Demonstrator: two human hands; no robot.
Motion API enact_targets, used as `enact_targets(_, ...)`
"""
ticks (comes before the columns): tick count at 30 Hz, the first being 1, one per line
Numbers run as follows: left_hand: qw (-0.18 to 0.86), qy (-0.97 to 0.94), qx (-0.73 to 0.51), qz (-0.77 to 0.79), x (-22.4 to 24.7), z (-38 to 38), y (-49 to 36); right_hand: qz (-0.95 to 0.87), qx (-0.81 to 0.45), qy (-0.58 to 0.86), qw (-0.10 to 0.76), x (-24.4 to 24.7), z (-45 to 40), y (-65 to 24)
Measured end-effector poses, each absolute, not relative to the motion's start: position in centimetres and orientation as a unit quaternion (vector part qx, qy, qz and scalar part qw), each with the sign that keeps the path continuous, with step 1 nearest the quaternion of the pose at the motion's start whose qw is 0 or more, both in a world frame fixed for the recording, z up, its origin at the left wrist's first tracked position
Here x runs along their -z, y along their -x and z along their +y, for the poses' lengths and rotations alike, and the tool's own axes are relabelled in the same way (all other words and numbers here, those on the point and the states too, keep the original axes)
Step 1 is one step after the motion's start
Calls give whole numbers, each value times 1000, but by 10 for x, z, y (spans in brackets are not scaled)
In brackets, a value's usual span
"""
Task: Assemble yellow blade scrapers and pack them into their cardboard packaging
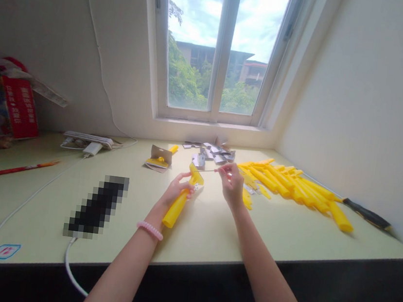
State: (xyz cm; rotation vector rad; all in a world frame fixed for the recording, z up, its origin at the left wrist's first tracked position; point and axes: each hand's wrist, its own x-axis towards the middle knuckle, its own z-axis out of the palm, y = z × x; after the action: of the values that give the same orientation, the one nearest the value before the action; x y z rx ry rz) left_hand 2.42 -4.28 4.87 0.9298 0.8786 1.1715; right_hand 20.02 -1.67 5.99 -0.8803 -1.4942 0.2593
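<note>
My left hand, with a pink coil band at the wrist, is closed around a yellow scraper. The scraper's handle points down toward me and its wide head tilts up. In my right hand a thin screwdriver is pinched, its metal shaft running left to the scraper's head. Whether the tip sits in a screw is too small to tell. Just right of my right hand lie small flat yellow pieces. Beyond both hands is a heap of grey metal-looking pieces.
Several yellow handles are piled at right, beside a long tool with a black grip. A carded yellow scraper stands back left. Farther left are a pixelated dark object, white cables, a power strip and a red stick.
</note>
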Motion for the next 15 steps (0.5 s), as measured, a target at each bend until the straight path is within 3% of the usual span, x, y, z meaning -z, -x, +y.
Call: enact_targets(15, 649, -365, -555, 371, -45, -38, -21, -581, -79, 427, 689, -61, -20, -199)
